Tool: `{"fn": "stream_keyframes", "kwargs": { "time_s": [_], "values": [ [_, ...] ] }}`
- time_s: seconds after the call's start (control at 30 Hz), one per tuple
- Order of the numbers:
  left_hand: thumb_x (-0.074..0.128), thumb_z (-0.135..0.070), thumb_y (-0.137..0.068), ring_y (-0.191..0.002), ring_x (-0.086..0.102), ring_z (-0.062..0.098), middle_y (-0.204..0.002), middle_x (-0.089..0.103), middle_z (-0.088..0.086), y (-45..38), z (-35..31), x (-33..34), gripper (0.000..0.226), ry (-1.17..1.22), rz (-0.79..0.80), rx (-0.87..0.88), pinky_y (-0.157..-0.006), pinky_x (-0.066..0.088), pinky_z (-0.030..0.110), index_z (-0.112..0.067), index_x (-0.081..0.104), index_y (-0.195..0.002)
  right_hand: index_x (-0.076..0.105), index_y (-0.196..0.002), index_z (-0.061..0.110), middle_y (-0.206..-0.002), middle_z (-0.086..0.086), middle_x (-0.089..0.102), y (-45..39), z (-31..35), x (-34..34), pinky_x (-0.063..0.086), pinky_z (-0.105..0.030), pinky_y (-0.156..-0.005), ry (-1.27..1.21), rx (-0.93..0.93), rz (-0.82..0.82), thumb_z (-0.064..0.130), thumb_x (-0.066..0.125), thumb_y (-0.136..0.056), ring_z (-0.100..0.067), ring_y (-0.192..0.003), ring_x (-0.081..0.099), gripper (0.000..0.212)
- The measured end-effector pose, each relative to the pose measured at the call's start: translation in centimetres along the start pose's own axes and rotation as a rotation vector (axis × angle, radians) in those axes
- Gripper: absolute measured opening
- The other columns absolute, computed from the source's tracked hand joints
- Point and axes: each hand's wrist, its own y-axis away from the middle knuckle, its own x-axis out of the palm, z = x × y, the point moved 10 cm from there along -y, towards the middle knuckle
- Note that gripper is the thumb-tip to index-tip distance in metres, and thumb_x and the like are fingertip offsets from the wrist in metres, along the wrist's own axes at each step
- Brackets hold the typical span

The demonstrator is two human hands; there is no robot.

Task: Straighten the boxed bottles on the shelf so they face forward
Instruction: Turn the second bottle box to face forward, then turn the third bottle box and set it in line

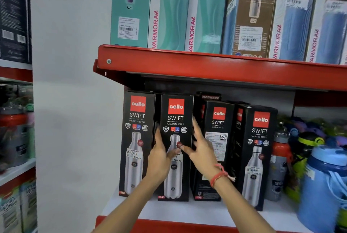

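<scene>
Several black Cello Swift bottle boxes stand on the white lower shelf (187, 212). The leftmost box (138, 138) and the second box (176, 120) show their fronts. My left hand (159, 155) grips the second box's left edge, with the thumb on its front. My right hand (201, 148) is at the box's right edge, thumb on the front and fingers spread between it and the third box (217, 138). The third box shows a text panel and is turned. A fourth box (258, 148) stands angled to the right.
A red shelf edge (206, 69) hangs just above the boxes, carrying tall Varmora boxes (169, 16). Loose bottles and a blue jug (323, 185) crowd the shelf's right end. A white wall lies to the left, with another rack (15, 120) beyond it.
</scene>
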Motion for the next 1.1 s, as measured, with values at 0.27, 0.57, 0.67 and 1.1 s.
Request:
{"fn": "stream_keyframes", "kwargs": {
  "time_s": [0.27,0.57,0.67,1.1],
  "values": [
    [0.054,0.002,-0.089,-0.112,0.057,0.020,-0.152,0.033,0.009,1.8,-1.6,-1.2,0.086,-0.118,-0.112,0.040,-0.087,0.046,0.032,-0.029,0.002,-0.150,0.034,-0.143,0.006,-0.131,-0.023,0.044,4.5,-0.2,-6.2,0.050,-0.049,-0.087,0.528,0.085,-0.728,0.034,0.076,-0.071,-0.031,-0.110,0.035,0.088],
    [0.058,-0.015,-0.091,-0.132,0.037,0.013,-0.145,0.034,0.004,4.4,-7.1,-2.0,0.063,-0.124,-0.218,0.301,-0.107,0.029,0.019,-0.020,0.027,-0.146,-0.012,-0.149,0.029,-0.145,-0.025,0.020,5.3,-4.0,-6.5,0.045,-0.056,-0.094,0.227,0.258,-0.447,0.033,0.078,-0.074,-0.043,-0.124,0.033,0.117],
    [0.066,-0.021,-0.086,-0.118,0.047,0.003,-0.135,0.038,-0.001,4.8,-7.7,0.2,0.072,-0.006,-0.042,0.318,-0.104,0.043,0.032,-0.031,0.023,-0.143,-0.010,-0.148,0.039,-0.146,-0.014,0.022,7.1,-2.8,-8.4,0.041,-0.045,-0.100,0.058,0.142,-0.391,0.037,0.079,-0.072,-0.032,-0.130,0.035,0.117],
    [0.086,-0.023,-0.064,-0.121,0.046,-0.006,-0.130,0.039,-0.040,6.0,-7.2,7.3,0.127,0.164,0.306,0.161,-0.100,0.039,0.019,-0.043,-0.009,-0.147,0.015,-0.149,0.039,-0.147,0.022,0.036,7.0,-1.2,-11.3,0.035,-0.034,-0.112,-0.303,-0.005,0.071,0.018,0.079,-0.074,-0.001,-0.135,0.036,0.101]
  ]
}}
